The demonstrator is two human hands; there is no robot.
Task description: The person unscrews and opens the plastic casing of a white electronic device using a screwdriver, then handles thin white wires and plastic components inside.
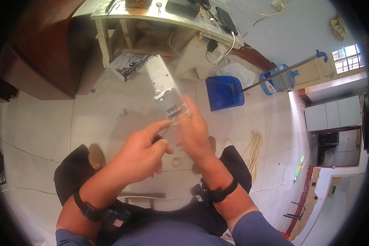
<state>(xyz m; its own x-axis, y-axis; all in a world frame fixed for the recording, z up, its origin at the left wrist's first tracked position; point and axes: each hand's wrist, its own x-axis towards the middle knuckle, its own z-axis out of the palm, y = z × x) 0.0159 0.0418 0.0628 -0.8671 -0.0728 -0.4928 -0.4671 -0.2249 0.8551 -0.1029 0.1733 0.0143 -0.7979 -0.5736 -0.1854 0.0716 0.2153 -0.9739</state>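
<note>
A pale rectangular box (160,76), with screws and a row of dark round openings at its lower end, is held tilted in my right hand (193,133), whose fingers close on its right side. My left hand (141,151) is at the box’s lower end, index finger stretched to that edge and the other fingers curled around something dark and thin that I cannot make out. Both hands are slightly blurred, and the right fingertips are partly hidden.
A cluttered white desk (127,12) stands ahead, with a phone (224,19) and cables. A blue dustpan (223,92) and water jug (276,84) stand to the right. A coiled cable (255,156) lies on the tiled floor. A wooden cabinet (49,69) is left.
</note>
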